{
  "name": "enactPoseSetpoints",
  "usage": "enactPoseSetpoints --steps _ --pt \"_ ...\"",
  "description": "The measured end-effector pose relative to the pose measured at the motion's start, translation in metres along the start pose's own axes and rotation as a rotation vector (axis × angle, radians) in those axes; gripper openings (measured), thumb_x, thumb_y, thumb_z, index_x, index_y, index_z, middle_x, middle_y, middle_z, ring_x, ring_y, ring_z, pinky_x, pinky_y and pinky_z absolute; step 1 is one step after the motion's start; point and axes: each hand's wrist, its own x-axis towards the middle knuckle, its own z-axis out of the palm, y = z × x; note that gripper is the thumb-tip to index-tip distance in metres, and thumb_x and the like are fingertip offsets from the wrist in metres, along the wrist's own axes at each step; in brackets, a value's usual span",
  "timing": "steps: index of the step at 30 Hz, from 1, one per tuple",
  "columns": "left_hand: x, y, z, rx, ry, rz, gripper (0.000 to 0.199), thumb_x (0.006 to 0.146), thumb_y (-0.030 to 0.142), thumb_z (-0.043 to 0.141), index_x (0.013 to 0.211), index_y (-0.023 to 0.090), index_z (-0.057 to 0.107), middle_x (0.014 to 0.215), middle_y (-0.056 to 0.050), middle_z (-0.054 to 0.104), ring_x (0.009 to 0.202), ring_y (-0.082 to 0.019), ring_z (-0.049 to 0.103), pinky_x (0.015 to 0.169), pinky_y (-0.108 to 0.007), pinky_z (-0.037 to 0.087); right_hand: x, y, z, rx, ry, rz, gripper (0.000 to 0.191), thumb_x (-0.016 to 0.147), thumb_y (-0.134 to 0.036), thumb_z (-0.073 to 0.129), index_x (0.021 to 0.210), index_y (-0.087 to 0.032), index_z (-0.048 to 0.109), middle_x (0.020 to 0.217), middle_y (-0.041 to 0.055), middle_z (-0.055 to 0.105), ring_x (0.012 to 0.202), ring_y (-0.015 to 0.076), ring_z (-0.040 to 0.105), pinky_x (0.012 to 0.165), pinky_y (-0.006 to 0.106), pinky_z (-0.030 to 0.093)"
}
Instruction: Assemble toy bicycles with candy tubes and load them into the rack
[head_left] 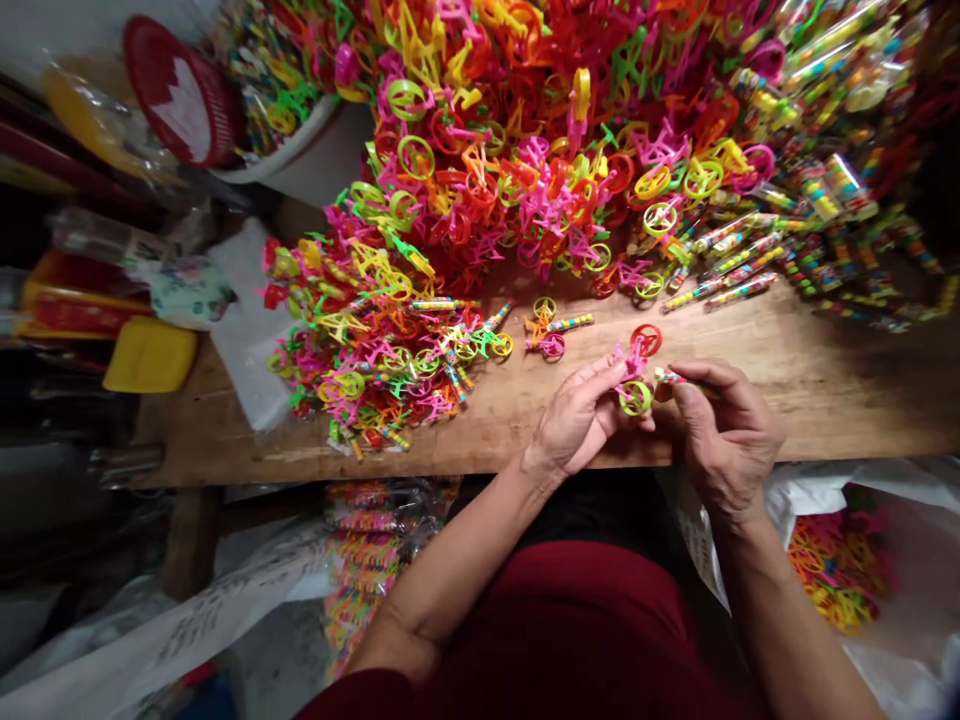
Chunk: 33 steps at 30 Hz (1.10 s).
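My left hand holds a small plastic toy bicycle with a pink frame, a red wheel and a yellow-green wheel. Close to its right side, my right hand pinches a small candy tube, mostly covered by the fingers. Whether the tube touches the bicycle I cannot tell. On the wooden table left of my hands lies another toy bicycle with a candy tube at it.
A large heap of toy bicycle parts covers the back. Candy tubes are piled at right, and a mixed pile lies at left. A white bucket and red basket stand back left. An open bag hangs below right.
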Motion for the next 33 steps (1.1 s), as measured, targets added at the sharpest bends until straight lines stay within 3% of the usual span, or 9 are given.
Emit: enactPoseSetpoints --steps 10,15,21,27,33 --pt "-0.003 -0.014 0.001 -0.067 -0.049 0.04 0.028 0.079 0.033 0.082 0.088 0.012 0.065 0.077 0.0 0.063 0.062 -0.012 0.061 0.061 -0.026 0.054 0.001 -0.004 -0.004 0.006 -0.041 -0.085 0.013 0.093 -0.022 0.067 0.104 -0.025 0.073 0.094 0.0028 0.073 0.086 0.0162 0.071 0.074 0.028 0.059" --pt "-0.003 -0.013 0.003 0.022 -0.014 0.062 0.029 0.082 0.037 0.079 0.086 0.015 0.061 0.073 0.001 0.062 0.058 -0.012 0.059 0.057 -0.026 0.051 -0.002 -0.001 -0.004 -0.015 -0.059 -0.097 0.015 0.094 -0.022 0.065 0.107 -0.026 0.071 0.097 0.0034 0.073 0.089 0.0173 0.071 0.077 0.031 0.059" --pt "-0.003 -0.015 0.007 0.018 0.039 0.097 0.029 0.077 0.032 0.084 0.088 0.016 0.063 0.075 0.003 0.061 0.063 -0.009 0.055 0.061 -0.022 0.046 -0.005 0.007 -0.004 -0.11 -0.089 -0.231 0.022 0.093 -0.019 0.064 0.113 -0.026 0.07 0.104 0.0061 0.071 0.096 0.0205 0.07 0.08 0.035 0.059" --pt "-0.008 -0.013 0.005 0.131 0.017 0.122 0.043 0.074 0.045 0.088 0.081 0.016 0.057 0.072 0.003 0.061 0.059 -0.007 0.056 0.059 -0.02 0.047 -0.006 0.006 -0.009 -0.107 -0.125 -0.239 0.025 0.094 -0.017 0.063 0.116 -0.028 0.069 0.102 0.0054 0.07 0.094 0.0199 0.07 0.077 0.033 0.058" --pt "-0.009 -0.018 0.019 0.031 -0.019 -0.006 0.038 0.076 0.042 0.084 0.086 0.015 0.06 0.068 0.002 0.061 0.053 -0.009 0.056 0.053 -0.022 0.05 -0.009 0.001 -0.001 -0.102 0.121 -0.297 0.02 0.095 -0.019 0.063 0.113 -0.026 0.071 0.095 0.0076 0.072 0.089 0.023 0.07 0.074 0.038 0.058"
